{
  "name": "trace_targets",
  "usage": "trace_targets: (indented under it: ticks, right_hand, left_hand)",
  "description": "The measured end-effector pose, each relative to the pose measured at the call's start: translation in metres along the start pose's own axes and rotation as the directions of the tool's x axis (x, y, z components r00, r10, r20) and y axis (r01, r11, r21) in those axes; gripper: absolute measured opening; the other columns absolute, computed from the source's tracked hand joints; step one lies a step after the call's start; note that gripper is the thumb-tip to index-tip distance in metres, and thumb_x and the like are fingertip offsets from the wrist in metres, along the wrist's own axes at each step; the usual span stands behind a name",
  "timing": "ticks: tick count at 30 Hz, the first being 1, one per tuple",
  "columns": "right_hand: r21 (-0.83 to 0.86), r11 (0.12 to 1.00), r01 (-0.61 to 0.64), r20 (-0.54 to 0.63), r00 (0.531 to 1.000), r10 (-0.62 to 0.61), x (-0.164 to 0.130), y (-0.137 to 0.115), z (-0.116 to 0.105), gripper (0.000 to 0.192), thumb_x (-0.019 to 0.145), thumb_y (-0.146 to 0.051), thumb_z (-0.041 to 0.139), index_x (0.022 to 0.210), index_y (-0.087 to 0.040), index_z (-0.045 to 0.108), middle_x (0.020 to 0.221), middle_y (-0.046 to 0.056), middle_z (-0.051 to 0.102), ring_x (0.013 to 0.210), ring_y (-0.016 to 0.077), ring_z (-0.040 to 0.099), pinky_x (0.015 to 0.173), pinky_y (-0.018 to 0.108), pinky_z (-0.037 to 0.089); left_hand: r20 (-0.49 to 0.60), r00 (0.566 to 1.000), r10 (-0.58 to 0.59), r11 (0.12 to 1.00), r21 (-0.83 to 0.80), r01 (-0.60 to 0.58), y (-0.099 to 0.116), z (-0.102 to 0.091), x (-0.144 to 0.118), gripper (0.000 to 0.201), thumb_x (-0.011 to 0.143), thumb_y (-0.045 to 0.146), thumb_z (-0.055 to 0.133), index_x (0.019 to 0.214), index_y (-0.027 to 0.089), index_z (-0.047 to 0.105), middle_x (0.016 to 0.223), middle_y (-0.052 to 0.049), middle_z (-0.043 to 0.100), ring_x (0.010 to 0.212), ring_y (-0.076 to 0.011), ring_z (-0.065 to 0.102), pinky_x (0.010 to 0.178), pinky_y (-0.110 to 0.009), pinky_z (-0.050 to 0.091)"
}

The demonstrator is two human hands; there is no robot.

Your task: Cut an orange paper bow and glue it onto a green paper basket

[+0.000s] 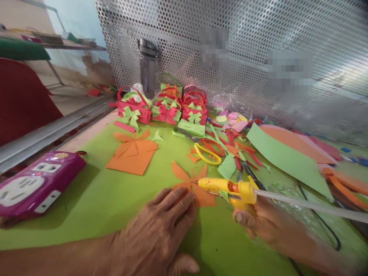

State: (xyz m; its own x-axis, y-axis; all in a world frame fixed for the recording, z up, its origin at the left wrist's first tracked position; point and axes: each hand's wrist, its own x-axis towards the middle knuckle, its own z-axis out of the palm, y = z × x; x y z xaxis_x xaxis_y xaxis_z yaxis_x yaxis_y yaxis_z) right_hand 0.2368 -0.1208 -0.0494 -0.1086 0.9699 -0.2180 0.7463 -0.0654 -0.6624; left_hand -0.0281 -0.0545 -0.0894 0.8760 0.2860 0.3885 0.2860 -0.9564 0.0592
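Note:
My left hand [161, 220] lies on the green tabletop, fingers stretched forward with their tips on an orange paper bow cutout [205, 197], covering part of it. My right hand [258, 218] is wrapped round a yellow hot glue gun [230, 186], whose nozzle points left, at the middle of the cutout. A long translucent glue stick [304, 202] sticks out of the gun's back. Beyond my left hand lies an orange folded paper piece [133, 159] with a bow shape at its top. Scissors [211, 151] with yellow and red handles rest behind the glue gun.
Small red and green paper baskets [166, 113] with bows stand at the back, before a dark bottle [148, 69] and a perforated metal wall [178, 30]. A purple power strip [61, 168] sits left. Paper scraps [230, 143] and green sheets [287, 161] lie right.

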Motion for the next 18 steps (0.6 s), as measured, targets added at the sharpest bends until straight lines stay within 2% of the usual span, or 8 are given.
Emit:
trace_targets:
  ticks: [5,10,14,18]
  right_hand:
    - [-0.024,0.999,0.033,-0.018,0.999,-0.033,0.0027,-0.0034,0.0015,0.041,0.084,-0.064,0.053,0.072,-0.025,0.057,0.050,-0.003,0.052,0.046,0.0153,0.047,0.043,0.025,0.037]
    - [-0.004,1.000,0.025,-0.013,1.000,-0.025,0.0043,-0.0034,0.0006,0.037,0.083,-0.062,0.055,0.078,-0.026,0.061,0.050,-0.003,0.052,0.046,0.0164,0.047,0.047,0.026,0.040]
    - [-0.020,1.000,0.001,-0.017,1.000,-0.002,0.0016,-0.0010,0.0020,0.039,0.084,-0.063,0.054,0.074,-0.025,0.060,0.052,-0.003,0.052,0.047,0.0164,0.048,0.051,0.027,0.042]
    - [-0.021,0.999,0.027,-0.014,1.000,-0.027,0.0043,-0.0035,0.0029,0.039,0.084,-0.064,0.053,0.080,-0.025,0.061,0.053,-0.003,0.053,0.047,0.0167,0.049,0.049,0.027,0.041]
  left_hand:
    - [0.012,1.000,0.003,1.000,-0.017,-0.003,-0.0008,0.0003,-0.0001,0.076,0.087,0.070,0.035,0.126,0.009,0.058,0.131,-0.018,0.059,0.123,-0.0322,0.052,0.100,-0.046,0.044]
    - [-0.008,1.000,0.008,1.000,-0.002,-0.008,0.0000,0.0008,0.0010,0.078,0.087,0.071,0.035,0.123,0.006,0.059,0.129,-0.019,0.060,0.120,-0.0339,0.055,0.097,-0.048,0.046]
    - [-0.012,1.000,0.014,1.000,0.021,-0.014,0.0003,-0.0001,0.0013,0.077,0.087,0.071,0.036,0.122,0.006,0.060,0.129,-0.019,0.061,0.119,-0.0342,0.056,0.097,-0.047,0.047]
    - [-0.003,1.000,0.017,0.999,0.028,-0.017,-0.0007,-0.0017,0.0021,0.077,0.088,0.070,0.034,0.123,0.006,0.059,0.129,-0.018,0.061,0.118,-0.0341,0.057,0.095,-0.047,0.048]
